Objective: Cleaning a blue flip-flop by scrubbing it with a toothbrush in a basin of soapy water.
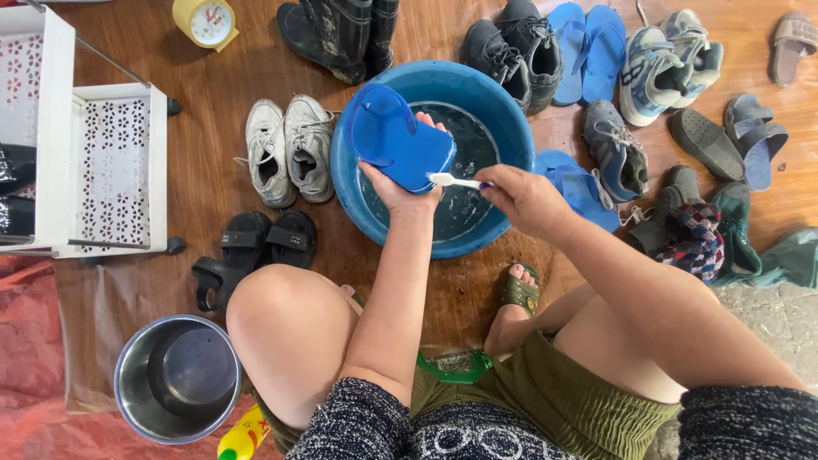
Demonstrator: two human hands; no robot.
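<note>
Left hand [399, 194] grips the blue flip-flop [396, 140] over the water-filled basin [503, 226] while right hand [524, 198] clasps the toothbrush [454, 181] at its edge; wet fingers could slip, likely dropping the flip-flop and splashing the white sneakers [288, 149].

Black boots [341, 34] cut off by top edge, toothbrush [456, 181] handle hidden inside right hand [524, 198], yellow bottle [241, 436] cropped at bottom edge
</note>
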